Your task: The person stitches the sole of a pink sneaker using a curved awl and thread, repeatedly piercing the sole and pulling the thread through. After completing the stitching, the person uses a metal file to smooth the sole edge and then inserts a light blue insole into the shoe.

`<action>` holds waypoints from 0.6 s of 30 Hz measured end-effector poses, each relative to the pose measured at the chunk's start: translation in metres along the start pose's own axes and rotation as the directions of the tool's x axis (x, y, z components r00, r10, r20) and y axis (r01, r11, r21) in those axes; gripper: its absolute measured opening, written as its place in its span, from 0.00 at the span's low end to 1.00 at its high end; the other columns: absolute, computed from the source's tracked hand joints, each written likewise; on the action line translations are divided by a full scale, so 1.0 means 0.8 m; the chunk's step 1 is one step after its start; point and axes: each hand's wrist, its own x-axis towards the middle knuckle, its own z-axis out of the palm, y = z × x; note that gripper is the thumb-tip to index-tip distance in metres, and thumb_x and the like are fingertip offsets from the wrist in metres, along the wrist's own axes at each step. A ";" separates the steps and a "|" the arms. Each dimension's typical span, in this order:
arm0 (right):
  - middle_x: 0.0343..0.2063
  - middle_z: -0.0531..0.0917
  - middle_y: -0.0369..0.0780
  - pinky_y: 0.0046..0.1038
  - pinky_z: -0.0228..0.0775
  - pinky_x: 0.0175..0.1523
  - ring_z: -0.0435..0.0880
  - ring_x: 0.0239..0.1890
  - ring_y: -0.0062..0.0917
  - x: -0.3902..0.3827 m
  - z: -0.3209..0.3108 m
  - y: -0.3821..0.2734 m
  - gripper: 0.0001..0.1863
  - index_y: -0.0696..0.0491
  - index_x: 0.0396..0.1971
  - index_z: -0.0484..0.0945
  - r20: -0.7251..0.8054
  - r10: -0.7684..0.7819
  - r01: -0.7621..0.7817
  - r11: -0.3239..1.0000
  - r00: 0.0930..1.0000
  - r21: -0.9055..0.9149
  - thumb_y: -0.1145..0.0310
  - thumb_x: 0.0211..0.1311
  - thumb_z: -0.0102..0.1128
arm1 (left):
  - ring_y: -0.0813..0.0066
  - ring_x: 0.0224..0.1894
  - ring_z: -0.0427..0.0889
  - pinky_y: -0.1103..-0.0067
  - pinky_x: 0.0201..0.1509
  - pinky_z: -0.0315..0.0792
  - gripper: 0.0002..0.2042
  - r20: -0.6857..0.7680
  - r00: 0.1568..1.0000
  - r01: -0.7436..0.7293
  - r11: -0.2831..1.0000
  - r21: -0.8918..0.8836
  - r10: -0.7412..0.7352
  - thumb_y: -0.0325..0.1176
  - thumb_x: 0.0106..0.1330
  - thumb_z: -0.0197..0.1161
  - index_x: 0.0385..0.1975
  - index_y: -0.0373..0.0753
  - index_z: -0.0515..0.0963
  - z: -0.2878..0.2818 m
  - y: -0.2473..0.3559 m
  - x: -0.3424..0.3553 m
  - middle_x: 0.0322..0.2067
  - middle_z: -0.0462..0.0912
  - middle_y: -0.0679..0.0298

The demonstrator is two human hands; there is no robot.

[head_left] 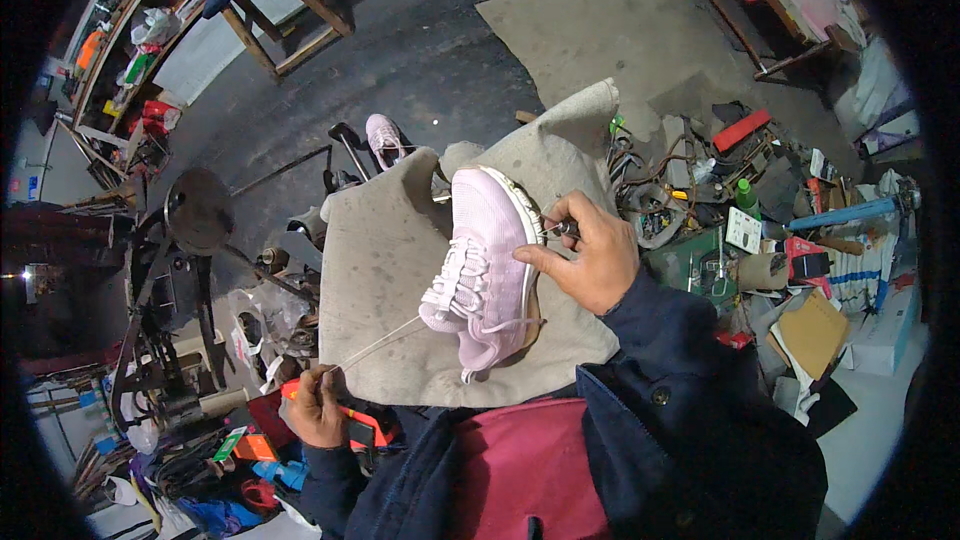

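Observation:
A pale pink sneaker (490, 240) with white laces lies on a beige cloth (375, 270) spread over my lap, toe pointing away from me. My right hand (598, 255) is closed around the dark handle of an awl (566, 229), held against the edge of the sole; its tip is hidden at the sole. At the lower left, my left hand (318, 408) pinches a pale thread (380, 342). That thread runs taut up to the sneaker's opening near the tongue.
A matching pink sneaker (384, 136) rests on the floor beyond the cloth. Left stands a dark metal machine with a round plate (198, 210). Tools clutter the right, including a green bottle (746, 197) and a blue-handled tool (845, 214). A wooden stool (285, 15) stands far left.

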 end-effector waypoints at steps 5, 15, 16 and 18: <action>0.23 0.79 0.33 0.22 0.66 0.30 0.71 0.23 0.13 -0.005 -0.017 0.016 0.18 0.55 0.37 0.77 0.135 0.142 -0.161 0.976 0.981 0.145 0.63 0.58 0.78 | 0.79 0.33 0.84 0.80 0.40 0.77 0.16 -0.059 0.998 0.016 0.986 -0.168 -0.026 0.26 0.71 0.62 0.57 0.33 0.79 0.011 0.060 0.031 0.41 0.88 0.55; 0.23 0.73 0.27 0.19 0.55 0.24 0.64 0.19 0.09 -0.034 -0.057 0.019 0.08 0.55 0.38 0.79 0.613 0.299 -0.681 0.361 0.731 0.637 0.66 0.71 0.65 | 0.61 0.34 0.79 0.72 0.36 0.76 0.21 0.253 0.577 -0.758 0.624 -0.188 0.777 0.20 0.48 0.68 0.46 0.41 0.85 0.087 0.231 0.130 0.32 0.80 0.60; 0.23 0.72 0.28 0.18 0.53 0.23 0.62 0.18 0.09 -0.037 -0.057 0.014 0.08 0.55 0.39 0.78 0.624 0.224 -0.663 0.292 0.748 0.689 0.66 0.71 0.65 | 0.60 0.35 0.78 0.69 0.36 0.77 0.24 0.302 0.538 -0.781 0.600 -0.173 0.787 0.23 0.45 0.68 0.47 0.44 0.86 0.100 0.242 0.133 0.31 0.77 0.62; 0.23 0.70 0.29 0.16 0.49 0.22 0.59 0.17 0.09 -0.041 -0.056 0.005 0.08 0.55 0.40 0.78 0.665 0.174 -0.687 0.146 0.726 0.712 0.66 0.71 0.64 | 0.61 0.37 0.78 0.68 0.35 0.77 0.23 0.341 0.495 -0.825 0.555 -0.105 0.799 0.25 0.47 0.68 0.48 0.46 0.85 0.124 0.257 0.136 0.32 0.76 0.63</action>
